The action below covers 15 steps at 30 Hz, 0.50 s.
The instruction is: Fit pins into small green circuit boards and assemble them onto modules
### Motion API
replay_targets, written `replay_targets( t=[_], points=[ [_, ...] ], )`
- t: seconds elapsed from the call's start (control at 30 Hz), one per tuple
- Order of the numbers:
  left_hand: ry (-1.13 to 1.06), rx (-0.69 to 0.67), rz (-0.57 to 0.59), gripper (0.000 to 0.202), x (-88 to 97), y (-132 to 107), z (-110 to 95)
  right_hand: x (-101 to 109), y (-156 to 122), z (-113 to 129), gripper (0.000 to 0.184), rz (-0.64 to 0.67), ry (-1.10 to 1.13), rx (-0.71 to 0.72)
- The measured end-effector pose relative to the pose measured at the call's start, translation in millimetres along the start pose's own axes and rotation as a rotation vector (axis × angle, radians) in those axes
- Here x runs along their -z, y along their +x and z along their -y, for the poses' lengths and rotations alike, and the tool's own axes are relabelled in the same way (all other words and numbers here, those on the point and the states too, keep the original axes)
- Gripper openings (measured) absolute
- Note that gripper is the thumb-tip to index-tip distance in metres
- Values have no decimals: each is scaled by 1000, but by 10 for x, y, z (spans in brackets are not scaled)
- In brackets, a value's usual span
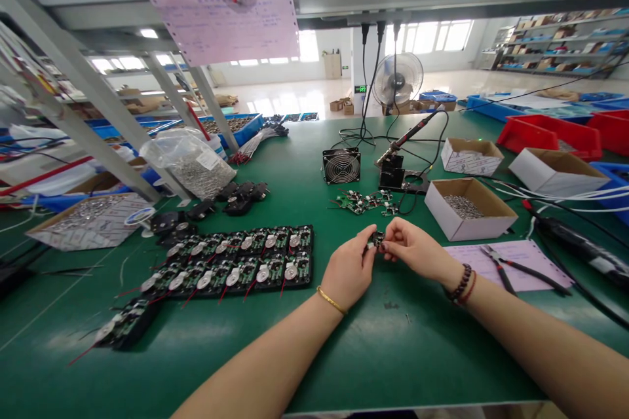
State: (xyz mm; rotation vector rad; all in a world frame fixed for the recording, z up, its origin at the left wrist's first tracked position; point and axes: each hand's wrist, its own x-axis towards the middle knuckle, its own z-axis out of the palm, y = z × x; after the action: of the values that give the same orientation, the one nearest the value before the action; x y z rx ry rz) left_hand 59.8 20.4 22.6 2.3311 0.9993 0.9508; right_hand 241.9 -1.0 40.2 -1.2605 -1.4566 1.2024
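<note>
The left hand and the right hand meet above the front middle of the bench, both narrowed to a fingertip pinch on a small dark circuit board; the board is too small and too covered by the fingers to make out its parts. The wrists stay lifted off the green mat, which looks a sound way to work so tiny a piece: two sets of fingertips steady it, with no weight from the arms behind them. A gold bangle circles the left wrist, and dark wooden beads circle the right. Left of the hands, black trays hold rows of green boards with round silver parts and red wire leads. Ahead lie loose green boards, a wire-guarded metal fan and a soldering iron in its stand. Toward the right edge, black-handled pliers rest on pink paper, beside an open cardboard box of silver screws. A crinkled clear plastic bag of screws slumps near the far left corner.
</note>
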Motion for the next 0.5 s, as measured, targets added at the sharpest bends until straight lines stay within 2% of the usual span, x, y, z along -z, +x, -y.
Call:
replay_targets(
  t=[0.17, 0.23, 0.33, 0.4, 0.5],
  points=[
    [-106, 45, 2, 41, -7, 4, -2, 4, 10, -34, 31, 9, -68, -2],
    [-273, 119, 18, 41, -14, 26, 3, 26, 11, -36, 30, -32, -196, 27],
    [-612, 269, 75, 39, -40, 64, 19, 66, 1, -4, 31, -103, -392, 146],
    [-751, 325, 116, 38, -55, 66, 14, 83, -16, 33, 29, -67, -423, 232],
    [-697, 349, 189, 40, 4, 23, -56, 97, -55, 67, 24, 12, -409, 253]
  ],
)
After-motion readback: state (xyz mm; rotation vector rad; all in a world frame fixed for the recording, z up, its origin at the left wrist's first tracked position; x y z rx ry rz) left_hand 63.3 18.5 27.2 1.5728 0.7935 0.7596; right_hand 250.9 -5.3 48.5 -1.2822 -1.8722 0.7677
